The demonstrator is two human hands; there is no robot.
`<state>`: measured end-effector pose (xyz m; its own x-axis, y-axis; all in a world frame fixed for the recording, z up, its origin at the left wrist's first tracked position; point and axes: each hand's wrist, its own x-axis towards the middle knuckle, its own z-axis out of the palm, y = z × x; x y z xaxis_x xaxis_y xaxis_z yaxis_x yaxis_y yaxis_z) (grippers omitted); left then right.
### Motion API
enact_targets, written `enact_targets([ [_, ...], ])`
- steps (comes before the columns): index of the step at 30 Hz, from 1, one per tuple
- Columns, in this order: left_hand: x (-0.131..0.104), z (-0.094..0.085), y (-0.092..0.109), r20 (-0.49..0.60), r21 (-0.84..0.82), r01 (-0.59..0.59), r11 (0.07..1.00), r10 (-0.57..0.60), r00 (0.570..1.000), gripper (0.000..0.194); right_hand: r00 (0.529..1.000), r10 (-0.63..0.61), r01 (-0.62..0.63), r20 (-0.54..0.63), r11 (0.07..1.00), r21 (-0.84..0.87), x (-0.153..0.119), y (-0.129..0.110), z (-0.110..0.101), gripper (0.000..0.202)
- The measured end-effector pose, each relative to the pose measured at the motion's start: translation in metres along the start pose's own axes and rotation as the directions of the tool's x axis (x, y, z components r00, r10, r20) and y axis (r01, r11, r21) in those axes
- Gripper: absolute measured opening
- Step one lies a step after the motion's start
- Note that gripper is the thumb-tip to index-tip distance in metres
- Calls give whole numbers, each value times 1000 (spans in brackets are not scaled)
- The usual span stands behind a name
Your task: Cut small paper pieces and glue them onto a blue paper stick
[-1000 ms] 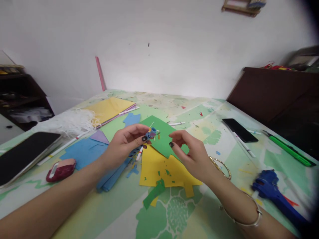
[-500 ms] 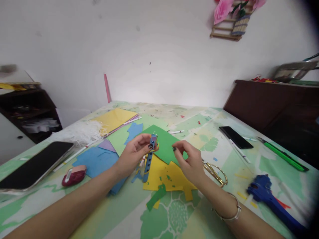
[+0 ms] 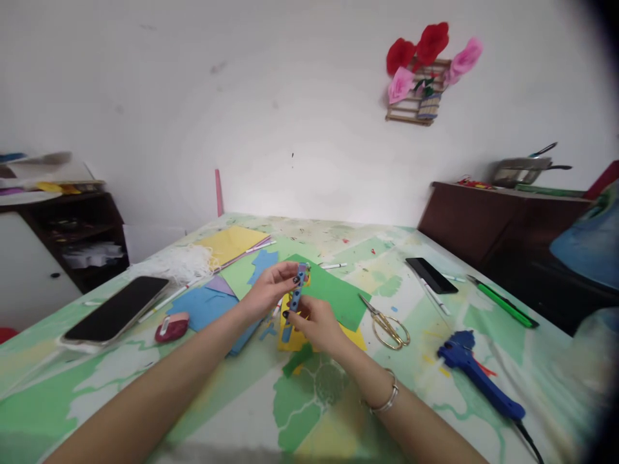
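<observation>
A narrow blue paper strip with dark dots point(image 3: 296, 295) is held upright over the middle of the table. Near its top, my left hand point(image 3: 271, 288) pinches it between thumb and fingers; small bits of purple and yellow show at that end. Lower down, my right hand point(image 3: 318, 320) has its thumb and fingers closed on the same strip. Beneath the hands lie a green sheet point(image 3: 345, 298) and a yellow sheet point(image 3: 356, 338), partly covered. Blue paper scraps point(image 3: 269, 331) rest just left of the strip's lower end.
Gold scissors point(image 3: 391, 328) and a blue glue gun point(image 3: 478, 377) lie to the right, with a black phone point(image 3: 431, 275) and a green cutter point(image 3: 503, 306) beyond. At left are another phone point(image 3: 118, 309), a dark red case point(image 3: 173, 327), blue sheets point(image 3: 203, 309) and white shredded strands point(image 3: 178, 264).
My right hand has moved left from open space onto the lower part of the blue strip. My left hand keeps its pinch near the top. The camera view has tilted up.
</observation>
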<state>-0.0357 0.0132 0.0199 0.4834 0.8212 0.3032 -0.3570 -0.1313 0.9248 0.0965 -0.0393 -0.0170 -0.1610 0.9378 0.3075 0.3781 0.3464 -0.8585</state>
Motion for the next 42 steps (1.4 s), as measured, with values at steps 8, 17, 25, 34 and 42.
enact_targets([
  [8, 6, 15, -2, 20, 21, -39, 999, 39, 999, 30, 993, 48, -20, -104, 967, 254, -2, 8, 5, 13],
  [17, -12, -8, -25, 122, 151, 114, 982, -133, 984, 36, 984, 40, 30, -172, 922, 387, -4, 14, 1, 12],
  [25, -14, -16, -32, 106, 178, 147, 973, -168, 980, 44, 990, 24, 45, -137, 876, 480, 5, 28, -12, 21],
  [34, -8, -20, -43, 98, 256, 233, 938, -265, 959, 41, 983, 78, 4, -166, 896, 444, 7, 30, -24, 21],
  [42, -8, -29, -29, -93, 252, 190, 949, -172, 981, 55, 976, 174, -71, -134, 825, 561, 7, 34, -43, 36],
])
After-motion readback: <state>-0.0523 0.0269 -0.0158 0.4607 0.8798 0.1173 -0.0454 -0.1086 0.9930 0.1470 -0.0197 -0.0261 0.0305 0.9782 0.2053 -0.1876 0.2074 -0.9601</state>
